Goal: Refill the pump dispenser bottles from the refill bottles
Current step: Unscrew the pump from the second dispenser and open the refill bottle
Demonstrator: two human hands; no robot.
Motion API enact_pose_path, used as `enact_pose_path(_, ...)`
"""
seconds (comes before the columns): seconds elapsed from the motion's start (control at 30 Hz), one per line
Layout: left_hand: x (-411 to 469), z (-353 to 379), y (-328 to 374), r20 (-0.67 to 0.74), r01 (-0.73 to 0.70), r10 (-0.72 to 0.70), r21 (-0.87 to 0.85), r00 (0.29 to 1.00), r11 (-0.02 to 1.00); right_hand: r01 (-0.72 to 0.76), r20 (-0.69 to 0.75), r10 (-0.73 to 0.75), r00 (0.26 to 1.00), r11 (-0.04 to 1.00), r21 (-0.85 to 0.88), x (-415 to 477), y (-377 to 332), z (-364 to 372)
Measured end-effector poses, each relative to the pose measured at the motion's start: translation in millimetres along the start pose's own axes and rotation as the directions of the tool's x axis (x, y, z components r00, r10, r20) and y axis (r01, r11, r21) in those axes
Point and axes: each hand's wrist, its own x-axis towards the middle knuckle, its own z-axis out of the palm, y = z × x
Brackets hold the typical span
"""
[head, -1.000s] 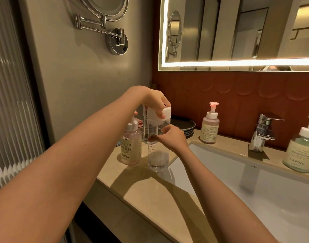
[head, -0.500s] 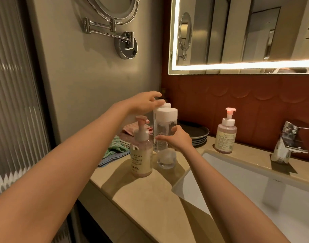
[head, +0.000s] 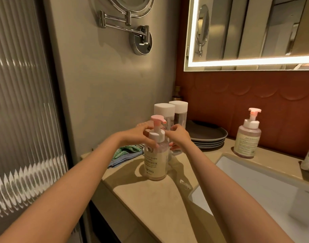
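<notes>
Two pump dispensers, each with a pink head, white collar and pale labelled body: near dispenser [head: 156, 160] upright on beige stone counter [head: 150, 199], second dispenser [head: 247, 139] behind white sink [head: 255, 181]. Two clear refill bottles [head: 180, 118], white square caps, stand just behind the near one. At its collar, left hand [head: 138, 135] is curled round; right hand [head: 179, 135] is curled at the opposite side, cannot tell whether it grips. One stack of dark grey plates [head: 208, 135].

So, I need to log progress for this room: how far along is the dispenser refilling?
Looks early. Done: nothing I can confirm; both refill bottles stand capped at the back. In hand: the left hand grips the near pump bottle at its collar, the right hand beside it, pump still on. Left: opening it, pouring, then the second pump bottle by the sink.
</notes>
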Motion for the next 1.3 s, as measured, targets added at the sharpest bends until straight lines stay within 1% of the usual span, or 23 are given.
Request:
enact_pose_path(0.13,-1,4,-6,-0.031,-0.012,0.013,0.025,0.999,1.0,0.014,0.013,-0.015,1.0,1.0,0.02,7,-3,9)
enact_pose_path(0.3,-6,8,-8,-0.031,-0.024,0.024,0.03,0.999,0.999,0.025,0.027,-0.025,0.999,1.0,0.01,12,-4,13)
enact_pose_path(0.53,-10,13,-6,-0.058,-0.004,0.005,0.021,0.998,1.0,0.096,0.152,-0.081,0.985,0.991,-0.089,13,-3,3)
enact_pose_path(0.63,-11,19,-5,-0.07,-0.011,0.01,-0.011,0.997,1.0,0.1,0.207,-0.084,0.975,0.993,-0.065,9,-3,-2)
enact_pose_path(0.7,-10,22,-4,-0.079,-0.007,0.004,-0.039,0.997,0.999,0.086,0.183,-0.081,0.98,0.996,-0.02,2,-2,-5)
enact_pose_path(0.77,-10,27,0,-0.07,0.001,-0.006,-0.069,0.998,0.998,0.08,0.078,-0.082,0.994,0.997,0.023,-12,2,-11)
enact_pose_path(0.8,-10,31,3,-0.056,0.002,-0.006,-0.078,0.998,0.997,0.07,0.06,-0.074,0.995,0.995,0.067,-20,5,-16)
enact_pose_path(0.83,-9,33,5,-0.047,-0.005,0.001,-0.084,0.999,0.996,0.055,0.098,-0.067,0.993,0.991,0.121,-26,8,-22)
enact_pose_path(0.87,-9,37,8,-0.043,-0.017,0.013,-0.086,0.999,0.996,0.033,0.19,-0.066,0.98,0.985,0.172,-34,11,-28)
enact_pose_path(0.93,-10,44,16,-0.037,-0.036,0.033,-0.087,0.999,0.996,-0.019,0.393,-0.081,0.916,0.97,0.244,-46,21,-38)
enact_pose_path(0.97,-10,49,19,-0.033,-0.047,0.044,-0.096,0.998,0.994,-0.045,0.461,-0.081,0.884,0.966,0.255,-53,26,-42)
enact_pose_path(1.0,-9,53,21,-0.036,-0.06,0.056,-0.112,0.998,0.992,-0.051,0.491,-0.08,0.867,0.968,0.247,-56,30,-41)
enact_pose_path(1.03,-9,58,23,-0.04,-0.075,0.07,-0.125,0.997,0.989,-0.039,0.479,-0.079,0.874,0.972,0.232,-62,33,-39)
enact_pose_path(1.07,-7,63,24,-0.054,-0.09,0.083,-0.137,0.995,0.987,-0.011,0.429,-0.08,0.9,0.978,0.206,-67,35,-37)
enact_pose_path(1.13,-4,70,26,-0.125,-0.117,0.097,-0.165,0.987,0.979,0.056,0.297,-0.102,0.949,0.985,0.161,-76,36,-34)
enact_pose_path(1.2,-3,74,29,-0.193,-0.125,0.088,-0.193,0.977,0.973,0.102,0.221,-0.132,0.966,0.985,0.143,-83,39,-35)
enact_pose_path(1.3,-2,78,33,-0.311,-0.162,0.118,-0.122,0.943,0.979,0.132,0.109,-0.143,0.984,0.986,0.101,-89,43,-34)
